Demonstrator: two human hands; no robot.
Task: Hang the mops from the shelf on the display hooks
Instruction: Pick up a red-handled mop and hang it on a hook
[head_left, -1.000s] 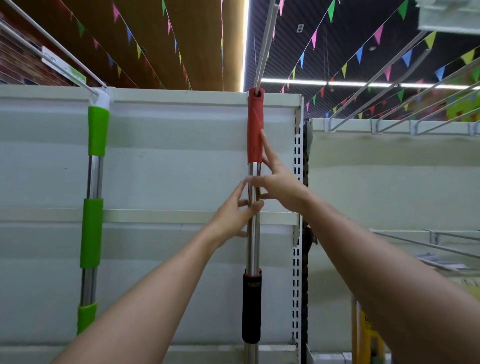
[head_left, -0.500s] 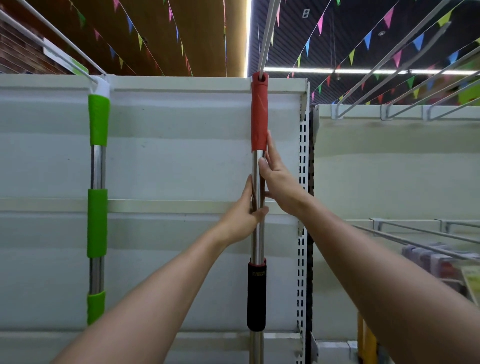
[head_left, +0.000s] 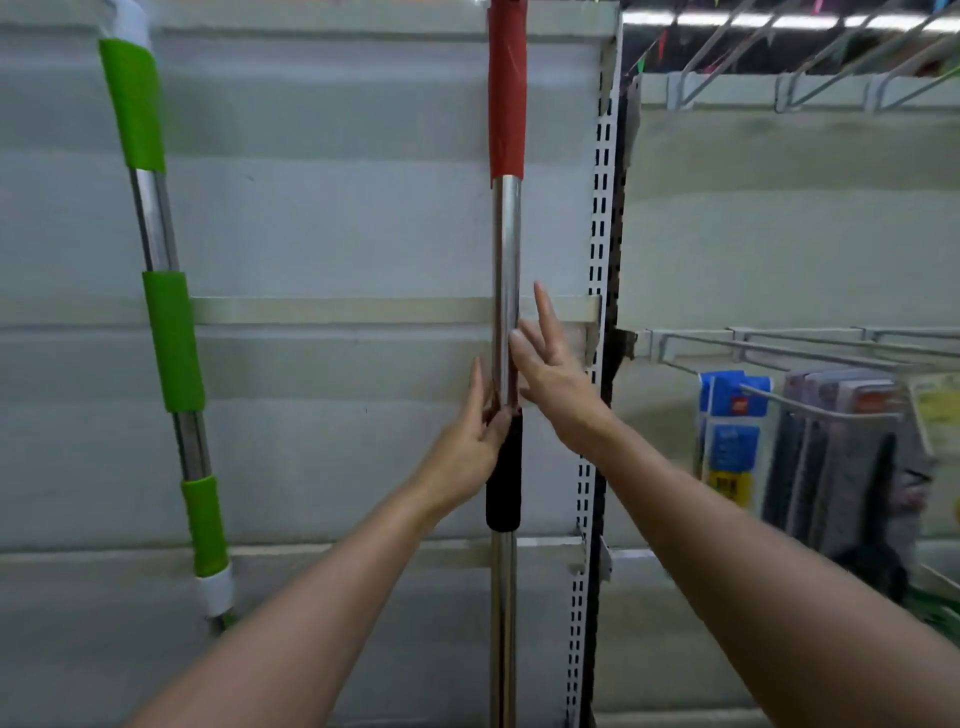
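A mop pole with a red top grip, steel shaft and black lower grip hangs upright against the white back panel; its top runs out of view. My left hand touches the shaft at the top of the black grip, thumb pointing up and fingers loosely bent. Just right of the shaft, my right hand has its fingers spread and straight, the fingertips brushing the steel. A second mop pole with green grips hangs further left, slightly tilted.
A slotted upright divides the bays. The right bay has long wire hooks at the top and at mid height, where several packaged goods hang. Shelf ledges cross the panel behind the poles.
The view has tilted down. Both hands have slid lower along the red-handled pole, and their hold has loosened, the right fingers now spread apart.
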